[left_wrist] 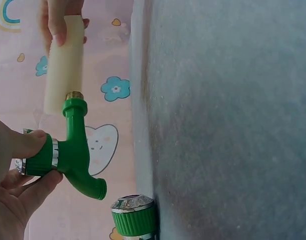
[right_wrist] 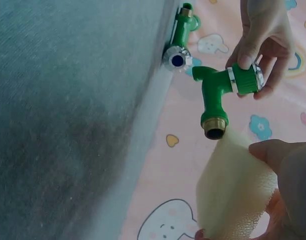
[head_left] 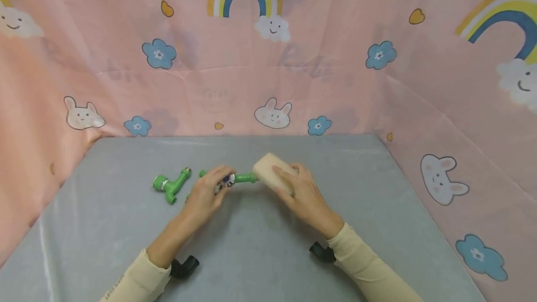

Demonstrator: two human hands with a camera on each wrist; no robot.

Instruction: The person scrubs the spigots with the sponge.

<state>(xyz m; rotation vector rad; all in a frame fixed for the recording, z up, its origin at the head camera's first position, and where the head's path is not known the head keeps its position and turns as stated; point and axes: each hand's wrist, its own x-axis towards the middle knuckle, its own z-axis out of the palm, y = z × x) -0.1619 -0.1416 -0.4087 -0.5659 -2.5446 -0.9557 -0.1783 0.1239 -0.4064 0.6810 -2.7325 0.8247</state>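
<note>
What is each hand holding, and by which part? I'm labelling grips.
Left hand grips the green tap by its knob end; right hand holds the sponge at one end.

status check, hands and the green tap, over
Left hand grips green tap by its knob. Right hand holds sponge against the tap's brass end. Second green tap lies on table, clear of both.

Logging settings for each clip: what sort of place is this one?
Likely a staged tabletop recording booth, not a real bathroom or workshop: a grey-covered table enclosed by a pink cartoon-print cloth backdrop, with loose green plastic taps as props.
</note>
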